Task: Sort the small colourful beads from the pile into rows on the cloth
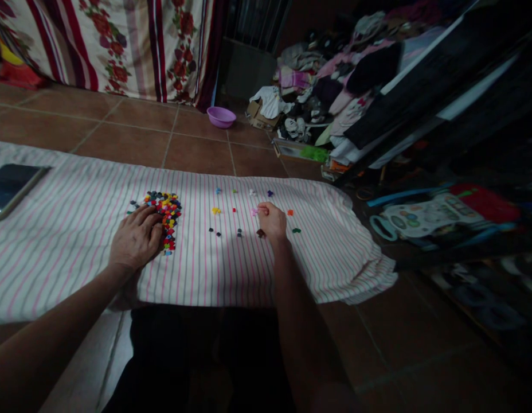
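My left hand (137,238) rests on the left side of a heap of tiny multicoloured plastic pieces (170,213), its fingers lying over them. To the right, my right hand (272,219) is pinched closed just beside a few pink pieces (254,212); whatever is between the fingertips is too small to make out. Around it lie small colour groups: white pieces (252,193), purple pieces (270,194), orange pieces (290,213), dark green pieces (296,230) and brown pieces (260,233). Nearer the heap are yellow pieces (216,210), a red piece (234,210), blue pieces (218,190) and black pieces (218,234).
A striped cloth (197,275) covers the low surface, with a tablet or phone (12,186) at its left end. Beyond, a purple basin (222,117) stands on the tiled floor near piled clothes (330,86). A colourful toy panel (421,215) lies at the right.
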Demonstrator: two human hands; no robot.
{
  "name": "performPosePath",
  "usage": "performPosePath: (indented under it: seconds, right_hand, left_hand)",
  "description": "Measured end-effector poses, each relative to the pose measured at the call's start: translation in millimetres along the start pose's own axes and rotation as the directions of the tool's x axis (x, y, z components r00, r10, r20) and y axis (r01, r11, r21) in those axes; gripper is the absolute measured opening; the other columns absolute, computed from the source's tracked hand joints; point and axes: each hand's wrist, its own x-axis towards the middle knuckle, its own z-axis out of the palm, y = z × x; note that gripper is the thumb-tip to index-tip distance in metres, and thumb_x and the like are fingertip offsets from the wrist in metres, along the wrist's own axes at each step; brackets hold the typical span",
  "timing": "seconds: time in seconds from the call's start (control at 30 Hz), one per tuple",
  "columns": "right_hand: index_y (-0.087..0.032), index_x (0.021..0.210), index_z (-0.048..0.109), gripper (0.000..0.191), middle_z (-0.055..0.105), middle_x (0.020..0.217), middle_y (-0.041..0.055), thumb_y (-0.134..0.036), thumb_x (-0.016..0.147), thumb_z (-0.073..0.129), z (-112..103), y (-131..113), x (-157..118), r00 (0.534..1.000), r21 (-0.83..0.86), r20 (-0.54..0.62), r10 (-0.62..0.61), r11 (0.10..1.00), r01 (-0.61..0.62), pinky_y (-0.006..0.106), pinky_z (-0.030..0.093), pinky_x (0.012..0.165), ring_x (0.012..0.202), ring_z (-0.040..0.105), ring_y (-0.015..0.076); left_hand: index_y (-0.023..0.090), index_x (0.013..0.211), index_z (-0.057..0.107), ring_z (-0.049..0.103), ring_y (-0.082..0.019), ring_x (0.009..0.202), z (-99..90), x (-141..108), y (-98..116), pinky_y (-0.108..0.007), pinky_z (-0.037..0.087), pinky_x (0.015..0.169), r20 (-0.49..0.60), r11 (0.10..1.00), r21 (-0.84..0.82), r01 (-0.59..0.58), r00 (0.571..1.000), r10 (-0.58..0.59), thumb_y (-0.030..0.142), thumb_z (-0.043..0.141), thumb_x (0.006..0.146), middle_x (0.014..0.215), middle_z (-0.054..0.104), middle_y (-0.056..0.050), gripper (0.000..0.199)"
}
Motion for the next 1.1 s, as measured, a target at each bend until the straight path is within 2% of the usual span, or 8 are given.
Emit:
performPosePath:
  seconds: [0.17, 0.4, 0.6, 0.8, 0.9, 1.0, 1.1]
  right_hand:
    - [-0.020, 0.095, 0.073, 0.026, 0.073, 0.091, 0.0056, -0.017, 0.082, 0.051, 2, -16, -3, 0.991, 0.000, -0.020, -0.136, 0.991, 0.136, 0.030, 0.046, 0.081, 0.086, 0.065, 0.0200]
    - [-0.020, 0.094, 0.072, 0.023, 0.069, 0.091, 0.0060, -0.014, 0.086, 0.052, 16, -64, -21, 0.923, 0.066, 0.107, -0.370, 0.929, 0.365, 0.028, 0.045, 0.079, 0.085, 0.061, 0.0187]
    - [-0.019, 0.099, 0.071, 0.022, 0.066, 0.093, 0.0065, -0.015, 0.092, 0.051, 35, -100, -43, 0.782, 0.164, 0.240, -0.575, 0.818, 0.551, 0.029, 0.043, 0.085, 0.091, 0.059, 0.0184]
    - [-0.022, 0.102, 0.070, 0.019, 0.066, 0.097, 0.0042, -0.015, 0.093, 0.054, 48, -137, -63, 0.592, 0.249, 0.361, -0.720, 0.687, 0.683, 0.029, 0.043, 0.087, 0.093, 0.058, 0.0170]
    - [-0.022, 0.104, 0.070, 0.019, 0.065, 0.099, 0.0042, -0.015, 0.093, 0.055, 51, -149, -72, 0.514, 0.249, 0.395, -0.762, 0.627, 0.738, 0.029, 0.042, 0.089, 0.094, 0.057, 0.0168]
    - [-0.021, 0.107, 0.067, 0.020, 0.064, 0.099, 0.0047, -0.016, 0.095, 0.053, 54, -155, -78, 0.474, 0.230, 0.401, -0.784, 0.587, 0.776, 0.031, 0.043, 0.089, 0.094, 0.057, 0.0174]
    - [-0.020, 0.108, 0.066, 0.020, 0.063, 0.099, 0.0052, -0.018, 0.096, 0.049, 57, -155, -82, 0.473, 0.186, 0.402, -0.784, 0.576, 0.796, 0.032, 0.044, 0.087, 0.093, 0.056, 0.0182]
  left_hand:
    - [0.015, 0.108, 0.063, 0.045, -0.030, 0.132, 0.9, 0, -2, -0.051, 0.039, 0.108, 0.021, 1.000, -0.018, 0.009, 1.000, -0.008, 0.036, 0.029, 0.093, 0.129, 0.060, -0.015, 0.043]
    - [0.014, 0.108, 0.063, 0.047, -0.031, 0.132, 1.3, 0, -5, -0.052, 0.040, 0.107, 0.021, 1.000, -0.012, 0.004, 1.000, -0.004, 0.032, 0.033, 0.091, 0.130, 0.059, -0.016, 0.039]
    - [0.013, 0.108, 0.062, 0.045, -0.029, 0.133, 4.2, 0, -7, -0.050, 0.039, 0.109, 0.007, 1.000, -0.026, 0.000, 1.000, 0.000, 0.030, 0.032, 0.092, 0.129, 0.060, -0.017, 0.038]
    - [0.012, 0.109, 0.062, 0.045, -0.029, 0.133, 6.4, -1, -9, -0.050, 0.040, 0.109, -0.008, 0.999, -0.047, -0.016, 1.000, 0.016, 0.029, 0.034, 0.093, 0.129, 0.059, -0.018, 0.037]
    - [0.011, 0.109, 0.063, 0.045, -0.030, 0.133, 6.7, -1, -9, -0.049, 0.040, 0.108, -0.010, 0.999, -0.039, -0.020, 1.000, 0.019, 0.029, 0.032, 0.094, 0.128, 0.060, -0.018, 0.039]
    - [0.011, 0.108, 0.063, 0.045, -0.030, 0.133, 7.0, -1, -9, -0.049, 0.040, 0.108, -0.015, 0.999, -0.034, -0.013, 1.000, 0.013, 0.029, 0.031, 0.094, 0.129, 0.060, -0.018, 0.040]
    - [0.011, 0.110, 0.063, 0.045, -0.030, 0.133, 7.1, -2, -8, -0.050, 0.040, 0.108, -0.014, 0.999, -0.038, -0.012, 1.000, 0.011, 0.029, 0.032, 0.093, 0.129, 0.060, -0.018, 0.040]
